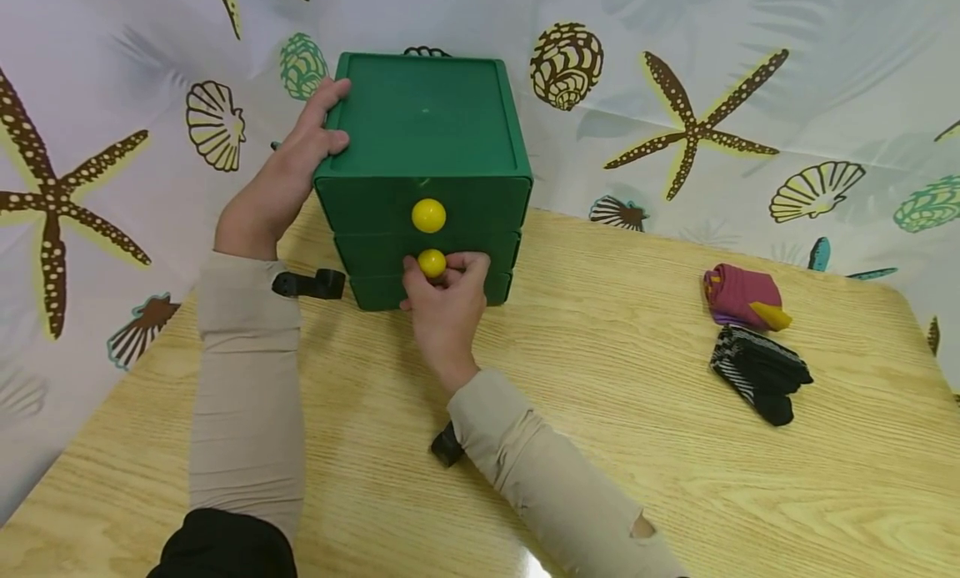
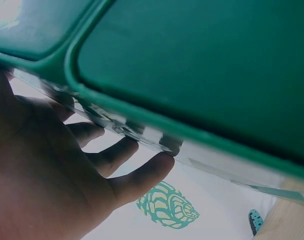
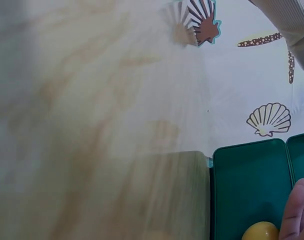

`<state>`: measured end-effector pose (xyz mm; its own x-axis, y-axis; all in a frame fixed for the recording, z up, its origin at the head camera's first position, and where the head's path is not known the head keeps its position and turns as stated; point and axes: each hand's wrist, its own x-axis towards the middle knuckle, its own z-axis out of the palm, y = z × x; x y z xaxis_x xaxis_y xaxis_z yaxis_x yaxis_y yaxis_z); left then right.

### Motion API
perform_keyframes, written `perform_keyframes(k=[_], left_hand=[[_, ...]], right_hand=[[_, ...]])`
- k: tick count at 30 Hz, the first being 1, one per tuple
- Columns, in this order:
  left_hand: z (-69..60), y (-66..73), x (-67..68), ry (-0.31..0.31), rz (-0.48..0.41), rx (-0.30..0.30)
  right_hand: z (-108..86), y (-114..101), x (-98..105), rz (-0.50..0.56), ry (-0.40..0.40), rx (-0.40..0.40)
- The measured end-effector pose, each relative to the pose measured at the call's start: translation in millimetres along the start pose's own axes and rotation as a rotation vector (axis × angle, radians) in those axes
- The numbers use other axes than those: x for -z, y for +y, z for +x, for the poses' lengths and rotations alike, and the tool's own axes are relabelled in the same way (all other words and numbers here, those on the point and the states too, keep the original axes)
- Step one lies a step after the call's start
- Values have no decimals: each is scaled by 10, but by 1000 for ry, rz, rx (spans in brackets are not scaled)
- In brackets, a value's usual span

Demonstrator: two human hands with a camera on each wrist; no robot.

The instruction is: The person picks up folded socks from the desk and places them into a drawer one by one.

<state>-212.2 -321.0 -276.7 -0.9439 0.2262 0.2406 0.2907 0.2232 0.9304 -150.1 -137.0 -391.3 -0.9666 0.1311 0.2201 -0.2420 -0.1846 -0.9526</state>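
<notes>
A green box (image 1: pixel 420 119) with stacked drawers stands on the table. Two round yellow knobs show on its front: the upper knob (image 1: pixel 429 216) is untouched, and the lower knob (image 1: pixel 432 263) is pinched between the thumb and fingers of my right hand (image 1: pixel 447 311). The bottom drawer's front is partly hidden behind that hand. My left hand (image 1: pixel 288 173) rests against the box's left side, fingertips at the top edge. In the left wrist view the left hand's fingers (image 2: pixel 142 177) are extended along the side wall. The right wrist view shows a yellow knob (image 3: pixel 261 232) beside fingers (image 3: pixel 294 212).
To the right on the wooden table (image 1: pixel 615 328) lie a folded maroon and yellow cloth item (image 1: pixel 741 294) and, just in front of it, a folded black and white one (image 1: pixel 759 369). A white cloth (image 1: pixel 480 11) printed with shells and starfish hangs behind the box.
</notes>
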Motion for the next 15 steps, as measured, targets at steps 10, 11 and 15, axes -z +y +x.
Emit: perform_keyframes(k=[10,11,15], left_hand=[[0,-9,-3,8,1,1],[0,-10,-3,8,4,3],[12,-10,1,5,-4,23]], right_hand=[[27,36,-31,-12,10,17],[27,39,-37,-22,14,28],[23,55,-54,-57,29,58]])
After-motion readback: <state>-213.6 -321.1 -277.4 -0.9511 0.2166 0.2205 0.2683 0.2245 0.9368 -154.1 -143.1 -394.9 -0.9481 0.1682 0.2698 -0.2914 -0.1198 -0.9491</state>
